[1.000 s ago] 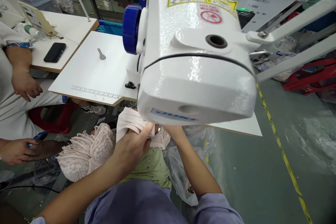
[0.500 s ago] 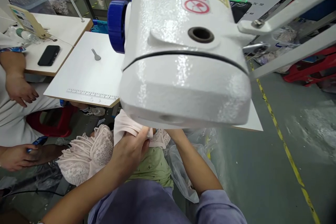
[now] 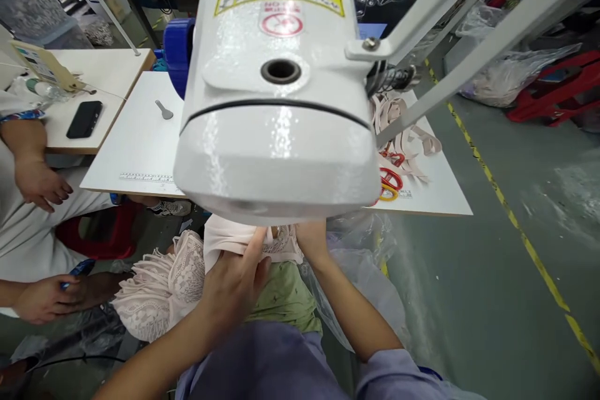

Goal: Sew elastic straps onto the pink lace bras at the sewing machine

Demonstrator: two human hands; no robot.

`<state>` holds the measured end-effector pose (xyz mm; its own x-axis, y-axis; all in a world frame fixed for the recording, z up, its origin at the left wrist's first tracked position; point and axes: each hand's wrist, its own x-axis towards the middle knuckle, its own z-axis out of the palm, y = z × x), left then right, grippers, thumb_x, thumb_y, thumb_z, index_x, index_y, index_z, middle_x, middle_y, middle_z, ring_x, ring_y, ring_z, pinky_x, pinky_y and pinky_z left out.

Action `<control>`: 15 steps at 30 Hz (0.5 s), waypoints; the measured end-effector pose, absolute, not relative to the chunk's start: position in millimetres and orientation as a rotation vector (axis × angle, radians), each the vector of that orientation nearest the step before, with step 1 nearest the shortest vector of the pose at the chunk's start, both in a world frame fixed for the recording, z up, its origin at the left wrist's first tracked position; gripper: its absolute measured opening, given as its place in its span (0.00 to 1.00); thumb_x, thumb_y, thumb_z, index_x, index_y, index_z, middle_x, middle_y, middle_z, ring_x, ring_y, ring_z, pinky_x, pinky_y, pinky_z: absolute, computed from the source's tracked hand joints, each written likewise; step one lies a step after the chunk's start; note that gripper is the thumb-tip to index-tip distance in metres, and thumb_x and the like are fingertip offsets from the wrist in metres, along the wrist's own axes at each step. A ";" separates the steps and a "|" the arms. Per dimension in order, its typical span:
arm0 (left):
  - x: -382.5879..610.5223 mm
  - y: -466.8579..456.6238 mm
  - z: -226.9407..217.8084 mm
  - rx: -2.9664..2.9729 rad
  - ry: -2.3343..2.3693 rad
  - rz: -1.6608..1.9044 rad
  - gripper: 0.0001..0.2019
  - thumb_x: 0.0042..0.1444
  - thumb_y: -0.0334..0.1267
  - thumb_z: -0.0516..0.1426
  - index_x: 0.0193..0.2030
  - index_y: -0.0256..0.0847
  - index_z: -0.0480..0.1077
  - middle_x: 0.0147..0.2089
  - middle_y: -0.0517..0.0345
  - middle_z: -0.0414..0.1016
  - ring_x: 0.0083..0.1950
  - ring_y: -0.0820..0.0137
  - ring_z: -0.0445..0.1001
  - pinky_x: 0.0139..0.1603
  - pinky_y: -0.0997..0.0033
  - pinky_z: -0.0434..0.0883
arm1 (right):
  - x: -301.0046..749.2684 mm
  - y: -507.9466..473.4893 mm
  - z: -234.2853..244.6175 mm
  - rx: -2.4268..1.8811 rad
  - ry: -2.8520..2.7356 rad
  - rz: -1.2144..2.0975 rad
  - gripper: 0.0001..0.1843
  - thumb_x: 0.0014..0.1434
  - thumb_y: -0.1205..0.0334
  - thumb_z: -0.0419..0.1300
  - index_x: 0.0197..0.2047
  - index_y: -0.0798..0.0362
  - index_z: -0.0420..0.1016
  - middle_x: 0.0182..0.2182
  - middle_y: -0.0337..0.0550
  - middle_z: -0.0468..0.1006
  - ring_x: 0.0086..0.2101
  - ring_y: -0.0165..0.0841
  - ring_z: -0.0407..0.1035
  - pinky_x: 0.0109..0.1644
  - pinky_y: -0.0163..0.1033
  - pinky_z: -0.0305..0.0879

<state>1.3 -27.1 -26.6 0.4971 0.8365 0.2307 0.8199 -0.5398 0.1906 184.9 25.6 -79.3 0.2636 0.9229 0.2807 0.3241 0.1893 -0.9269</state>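
Observation:
A pale pink lace bra [image 3: 285, 249] lies at the front edge of the sewing machine, its far part hidden under the white machine head [image 3: 276, 156]. My left hand [image 3: 237, 278] is closed on the bra's smooth cup, thumb stretched along the top. At the lace end on the right, my right hand [image 3: 312, 240] is closed on the bra's edge; the machine head covers its fingertips. A stack of matching lace bras [image 3: 162, 287] rests to the left of my left forearm. Green cloth [image 3: 285, 297] lies over my lap below the bra.
Pale strap pieces [image 3: 391, 115] and red- and yellow-handled scissors [image 3: 389, 184] lie on the table's right side. A ruler [image 3: 145, 177] and a grey spoon-shaped tool [image 3: 164, 110] are on the left. A co-worker's hand [image 3: 47, 299] is nearby at left. Clear plastic bags [image 3: 370, 287] hang at right.
The camera view has shifted, so the machine head sits further left and the straps and scissors at right now show. Both hands keep their hold on the bra, with little movement.

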 end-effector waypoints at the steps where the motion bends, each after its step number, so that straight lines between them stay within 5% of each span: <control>1: 0.1 -27.3 -26.8 2.683 1.481 0.470 0.33 0.64 0.40 0.57 0.73 0.42 0.51 0.49 0.43 0.79 0.42 0.55 0.80 0.38 0.62 0.77 | 183.0 20.9 -82.0 -1.353 -1.159 0.688 0.19 0.69 0.54 0.51 0.58 0.52 0.65 0.44 0.51 0.76 0.35 0.35 0.70 0.41 0.41 0.71; 8: 0.2 -36.1 -28.5 2.834 1.527 0.476 0.43 0.65 0.45 0.56 0.76 0.29 0.34 0.54 0.32 0.76 0.35 0.60 0.79 0.32 0.66 0.75 | 172.8 -2.2 -97.2 -1.270 -0.819 0.904 0.16 0.64 0.50 0.59 0.50 0.50 0.71 0.40 0.44 0.75 0.36 0.33 0.70 0.39 0.38 0.71; 15: 0.4 -35.7 -27.1 2.811 1.472 0.615 0.44 0.65 0.41 0.57 0.76 0.30 0.32 0.61 0.26 0.70 0.45 0.54 0.80 0.38 0.60 0.79 | 170.8 -13.0 -87.6 -1.251 -0.841 0.961 0.12 0.65 0.52 0.58 0.46 0.50 0.70 0.37 0.43 0.73 0.35 0.31 0.69 0.38 0.36 0.69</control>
